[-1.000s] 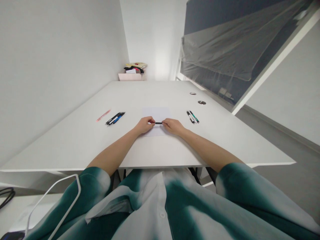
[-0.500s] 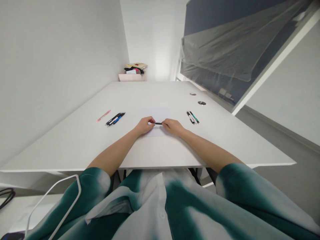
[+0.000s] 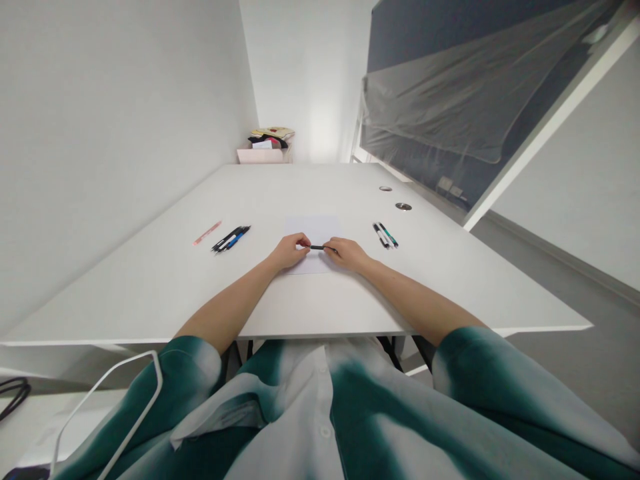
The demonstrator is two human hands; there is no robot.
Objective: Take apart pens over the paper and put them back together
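Note:
Both my hands rest on a white sheet of paper (image 3: 314,227) at the middle of the white table (image 3: 320,300). My left hand (image 3: 289,251) and my right hand (image 3: 347,253) each pinch one end of a short black pen (image 3: 317,247), held level between them just above the paper. The fingers of both hands are curled closed round the pen's ends.
Left of the paper lie several dark and blue pens (image 3: 231,237) and a pink pen (image 3: 207,232). A few more pens (image 3: 385,235) lie to the right. Two round cable holes (image 3: 403,206) sit beyond them. A box with clutter (image 3: 266,145) stands at the table's far end.
My right hand has slid a little to the right, so slightly more of the black pen shows between my hands. The left hand has stayed put.

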